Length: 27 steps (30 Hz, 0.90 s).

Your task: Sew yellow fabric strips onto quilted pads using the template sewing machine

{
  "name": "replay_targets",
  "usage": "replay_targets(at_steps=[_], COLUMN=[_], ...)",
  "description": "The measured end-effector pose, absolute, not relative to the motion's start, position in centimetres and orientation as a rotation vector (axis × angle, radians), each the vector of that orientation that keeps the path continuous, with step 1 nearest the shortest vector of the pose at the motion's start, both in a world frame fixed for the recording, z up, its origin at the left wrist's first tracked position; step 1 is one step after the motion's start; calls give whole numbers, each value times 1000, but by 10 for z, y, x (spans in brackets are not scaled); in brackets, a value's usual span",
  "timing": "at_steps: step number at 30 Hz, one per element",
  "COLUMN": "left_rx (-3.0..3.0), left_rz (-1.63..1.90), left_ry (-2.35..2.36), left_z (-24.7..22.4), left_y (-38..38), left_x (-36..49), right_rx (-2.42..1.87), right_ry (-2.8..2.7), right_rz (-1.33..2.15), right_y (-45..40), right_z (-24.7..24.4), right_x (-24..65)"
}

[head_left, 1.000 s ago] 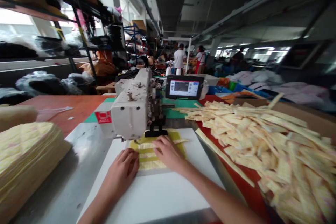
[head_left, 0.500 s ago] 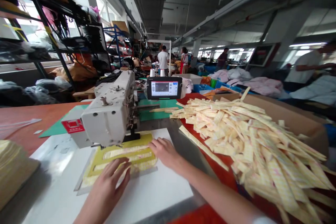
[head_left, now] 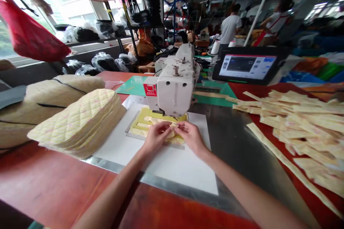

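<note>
My left hand [head_left: 157, 134] and my right hand [head_left: 191, 136] meet in front of the sewing machine [head_left: 174, 89]. Their fingertips pinch a pale yellow fabric strip [head_left: 174, 125], its end lifted between them. Beneath them lies a yellow-green slotted sewing template [head_left: 139, 115], with pale cloth showing in its slots; my fingers cover part of it. A white sheet [head_left: 188, 173] lies under the template. The machine head stands just beyond the fingers, over the template's far edge.
Left of the machine is a stack of quilted yellow pieces [head_left: 80, 114], beside bundled pieces [head_left: 67, 82]. At right lie a heap of yellow strips [head_left: 301, 111] and one long loose strip [head_left: 279, 157]. A control screen [head_left: 247, 66] stands behind. Two people are in the background.
Both hands were spread flat on the template; now they have come together and pinch the strip. The view has swung left, bringing the quilted stack fully into sight.
</note>
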State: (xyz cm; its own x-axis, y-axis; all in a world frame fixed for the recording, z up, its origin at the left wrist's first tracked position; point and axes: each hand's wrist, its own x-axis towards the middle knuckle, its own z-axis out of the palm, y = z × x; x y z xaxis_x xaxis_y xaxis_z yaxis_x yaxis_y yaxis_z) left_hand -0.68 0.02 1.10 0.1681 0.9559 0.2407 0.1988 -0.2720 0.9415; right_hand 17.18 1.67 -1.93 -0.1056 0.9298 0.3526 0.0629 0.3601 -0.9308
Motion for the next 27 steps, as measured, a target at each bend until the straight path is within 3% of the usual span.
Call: replay_targets(at_steps=[9,27], left_rx=[1385,1330], left_rz=[1232,1337], left_ry=[978,1002], left_z=[14,24], left_y=[-2,-9], left_x=[-3,-1], right_rx=[-868,-858], right_ry=[-1227,-1108], right_rz=[1306,1386], right_y=[6,1], right_z=[-4,3], right_x=[173,168])
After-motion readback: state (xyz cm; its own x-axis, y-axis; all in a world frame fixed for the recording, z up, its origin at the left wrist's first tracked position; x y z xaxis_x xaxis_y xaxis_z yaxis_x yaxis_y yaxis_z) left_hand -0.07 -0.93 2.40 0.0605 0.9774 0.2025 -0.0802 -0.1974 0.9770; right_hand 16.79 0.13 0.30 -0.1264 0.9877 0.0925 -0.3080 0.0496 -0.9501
